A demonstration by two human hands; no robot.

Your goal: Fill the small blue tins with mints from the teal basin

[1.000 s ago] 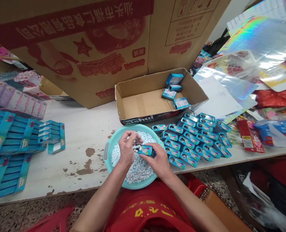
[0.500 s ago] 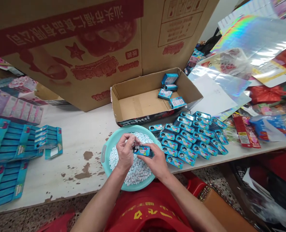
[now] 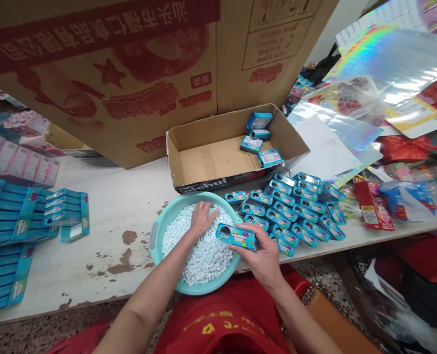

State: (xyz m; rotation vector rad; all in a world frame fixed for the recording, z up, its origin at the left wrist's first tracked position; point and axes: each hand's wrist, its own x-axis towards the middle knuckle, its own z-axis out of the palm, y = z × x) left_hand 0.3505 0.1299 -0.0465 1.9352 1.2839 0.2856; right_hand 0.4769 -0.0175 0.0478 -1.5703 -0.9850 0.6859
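My left hand (image 3: pixel 202 219) rests on the small pale candies (image 3: pixel 207 263) in a turquoise basin (image 3: pixel 152 238), its fingers spread and the tips among the candies. Over the basin's right rim, my right hand (image 3: pixel 265 253) grips a small blue candy box (image 3: pixel 236 236) between thumb and fingers. One dark round hole shows at the left end of the box's printed face. To the right of the basin stand several similar blue candy boxes (image 3: pixel 285 210) in slanting rows, their holed faces upward.
Behind the basin, an open shallow carton (image 3: pixel 207 162) holds several blue boxes at its right end. A large cardboard box (image 3: pixel 137 88) rises behind it. Stacked blue display packs (image 3: pixel 4 211) stand at left. Papers and shiny sheets (image 3: pixel 329 142) cover the right side.
My left hand has left the candy box and moved down onto the candies, its fingers opening. My right hand has shifted right with the box, whose holed face is now uncovered.
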